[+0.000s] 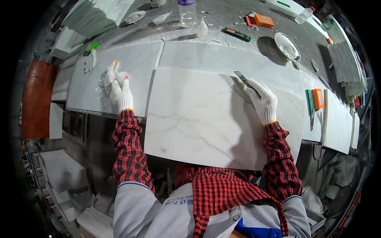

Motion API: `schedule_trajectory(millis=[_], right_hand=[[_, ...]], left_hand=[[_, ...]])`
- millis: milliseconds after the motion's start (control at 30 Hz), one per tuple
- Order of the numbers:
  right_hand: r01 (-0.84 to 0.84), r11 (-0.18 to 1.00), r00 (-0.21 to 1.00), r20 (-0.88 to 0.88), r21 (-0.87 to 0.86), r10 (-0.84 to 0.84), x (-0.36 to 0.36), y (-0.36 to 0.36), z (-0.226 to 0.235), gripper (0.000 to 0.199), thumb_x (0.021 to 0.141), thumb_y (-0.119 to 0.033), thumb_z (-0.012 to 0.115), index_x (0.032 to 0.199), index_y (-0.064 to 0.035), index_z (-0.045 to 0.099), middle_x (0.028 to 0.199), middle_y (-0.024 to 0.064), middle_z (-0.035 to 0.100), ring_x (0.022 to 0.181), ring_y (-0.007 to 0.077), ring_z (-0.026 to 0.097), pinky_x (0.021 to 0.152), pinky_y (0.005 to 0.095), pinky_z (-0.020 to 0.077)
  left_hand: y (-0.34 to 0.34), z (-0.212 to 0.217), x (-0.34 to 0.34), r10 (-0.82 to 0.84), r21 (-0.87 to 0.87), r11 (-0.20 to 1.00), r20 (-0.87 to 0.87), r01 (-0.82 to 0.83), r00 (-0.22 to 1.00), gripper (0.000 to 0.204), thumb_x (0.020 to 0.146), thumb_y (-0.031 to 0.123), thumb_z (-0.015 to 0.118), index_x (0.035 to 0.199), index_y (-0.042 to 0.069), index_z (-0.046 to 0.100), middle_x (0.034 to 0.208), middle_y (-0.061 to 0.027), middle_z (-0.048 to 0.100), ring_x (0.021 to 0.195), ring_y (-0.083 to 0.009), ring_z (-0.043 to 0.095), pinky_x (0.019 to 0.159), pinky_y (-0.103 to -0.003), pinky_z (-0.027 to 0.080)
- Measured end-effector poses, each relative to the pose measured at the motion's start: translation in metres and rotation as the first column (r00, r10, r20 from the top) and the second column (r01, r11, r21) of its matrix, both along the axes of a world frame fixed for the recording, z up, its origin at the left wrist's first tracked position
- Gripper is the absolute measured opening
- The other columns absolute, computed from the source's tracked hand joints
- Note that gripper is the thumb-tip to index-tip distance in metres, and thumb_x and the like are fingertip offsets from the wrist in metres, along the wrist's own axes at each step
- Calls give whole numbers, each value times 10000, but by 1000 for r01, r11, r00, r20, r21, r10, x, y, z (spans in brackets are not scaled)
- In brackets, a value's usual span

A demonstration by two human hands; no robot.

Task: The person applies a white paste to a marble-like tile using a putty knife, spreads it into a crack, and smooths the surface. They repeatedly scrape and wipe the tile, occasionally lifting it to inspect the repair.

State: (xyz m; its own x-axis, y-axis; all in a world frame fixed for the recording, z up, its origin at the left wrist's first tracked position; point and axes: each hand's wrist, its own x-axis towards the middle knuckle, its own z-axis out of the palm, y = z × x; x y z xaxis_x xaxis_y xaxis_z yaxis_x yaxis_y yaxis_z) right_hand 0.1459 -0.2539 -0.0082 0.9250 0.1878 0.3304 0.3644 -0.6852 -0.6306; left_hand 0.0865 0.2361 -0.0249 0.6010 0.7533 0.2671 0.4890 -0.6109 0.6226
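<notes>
My left hand, in a white knit glove, is over the pale slab at the left. Its fingers close on a crumpled whitish thing with an orange tip, whose kind I cannot make out. My right hand, gloved likewise, grips a flat grey metal scraper, its blade pointing up and left. Under that hand lies a large white marble tile with faint grey-brown veins. The tile's near edge juts out past the bench, close to my body.
Behind the slabs stand a clear bottle with a purple label, a small white squeeze bottle, a green cutter and a round dish of white paste. Orange boxes and stacked tiles are at the right.
</notes>
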Motion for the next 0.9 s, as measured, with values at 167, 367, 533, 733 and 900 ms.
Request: schedule_trajectory(millis=[167,367,533,733,900], right_hand=[[23,990,992,-124,142,-5,3,2,2,306,920,-263,728,1178,-101,748,1046,121,751,928,268,714,834,341,547],[210,952,978,-66,225,-200,43,-51,24,292,903,-198,744,1167,-73,748,1025,142,755,883,258,721,810,340,546],[362,931,916,198,-39,-348,91,-100,51,297,895,-299,718,1115,-105,759,992,131,750,911,316,715,819,406,550],[413,885,909,147,-216,-389,119,-129,41,280,912,-327,682,1133,-172,756,986,124,746,924,334,709,804,424,548],[405,885,914,89,-230,-395,133,-123,30,296,916,-336,674,1162,-188,749,1003,126,747,945,341,708,812,437,548]], left_hand=[[-15,9,-21,-53,-118,990,221,80,974,594,945,338,671,1445,74,487,1384,-161,619,1246,-300,607,1030,-416,465],[-92,14,-48,-184,-85,975,210,205,960,586,974,125,653,1503,10,429,1467,-185,551,1360,-312,518,1138,-403,389],[-97,9,-28,-494,231,838,-64,494,867,518,974,97,622,1468,11,492,1460,-189,553,1362,-336,502,1150,-420,381],[-96,-7,10,-668,292,711,-4,640,744,475,949,113,632,1405,6,560,1391,-193,600,1313,-373,532,1119,-458,403],[-100,0,12,-681,227,711,-12,665,732,444,951,112,624,1378,-1,581,1381,-195,602,1296,-368,544,1111,-449,411]])
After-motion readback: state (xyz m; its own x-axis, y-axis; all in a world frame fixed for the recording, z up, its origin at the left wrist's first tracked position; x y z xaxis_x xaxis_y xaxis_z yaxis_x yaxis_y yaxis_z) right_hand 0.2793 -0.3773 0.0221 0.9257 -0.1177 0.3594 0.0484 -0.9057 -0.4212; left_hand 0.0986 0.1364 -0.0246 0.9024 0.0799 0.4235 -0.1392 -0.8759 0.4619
